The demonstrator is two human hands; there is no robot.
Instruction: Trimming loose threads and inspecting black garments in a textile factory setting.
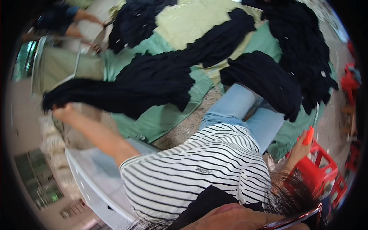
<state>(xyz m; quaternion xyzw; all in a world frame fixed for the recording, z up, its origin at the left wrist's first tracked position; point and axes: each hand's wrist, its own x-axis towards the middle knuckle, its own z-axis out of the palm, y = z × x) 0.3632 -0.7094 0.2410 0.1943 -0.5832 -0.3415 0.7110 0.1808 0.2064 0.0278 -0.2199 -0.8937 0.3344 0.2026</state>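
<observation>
Head view: left hand (63,112) closed on the end of a long black garment (126,90), stretched across green sheeting (161,115). Right hand (303,143) gripping an orange tool (308,136) above a red plastic stool (320,168). More black garments (303,46) heaped beyond.

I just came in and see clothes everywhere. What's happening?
A person in a striped shirt and blue jeans has the left hand stretched out, gripping one end of a long dark garment lifted off the floor. The right hand holds a small orange tool. More dark clothes lie piled on a green sheet.
</observation>
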